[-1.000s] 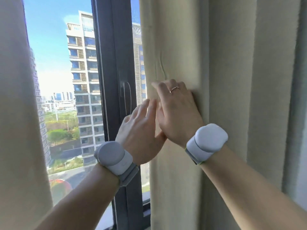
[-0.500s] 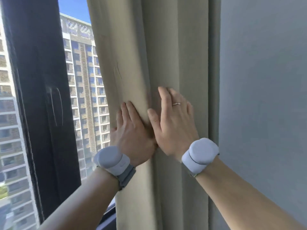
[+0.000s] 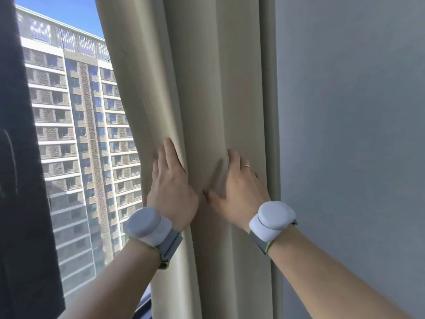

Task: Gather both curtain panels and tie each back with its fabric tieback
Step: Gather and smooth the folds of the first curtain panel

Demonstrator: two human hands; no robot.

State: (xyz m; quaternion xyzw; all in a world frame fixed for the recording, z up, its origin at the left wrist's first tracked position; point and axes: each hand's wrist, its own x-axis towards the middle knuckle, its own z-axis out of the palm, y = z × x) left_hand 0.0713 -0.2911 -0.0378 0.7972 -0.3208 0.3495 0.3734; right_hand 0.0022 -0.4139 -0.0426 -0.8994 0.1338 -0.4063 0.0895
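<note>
Pressing curtain panel (image 3: pixel 207 88), wall (image 3: pixel 345 134) beside

High-rise apartment room: beige curtain (image 3: pixel 207 88) hanging beside a dark-framed window (image 3: pixel 25 180), plain wall (image 3: pixel 345 134) adjoining, residential tower (image 3: pixel 76 134) showing outside at upper-floor level.

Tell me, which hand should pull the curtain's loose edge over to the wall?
Probably the left hand. It lies on the curtain fold nearest the window, its fingers flat beside that loose edge. The right hand presses folds already close to the wall.
</note>
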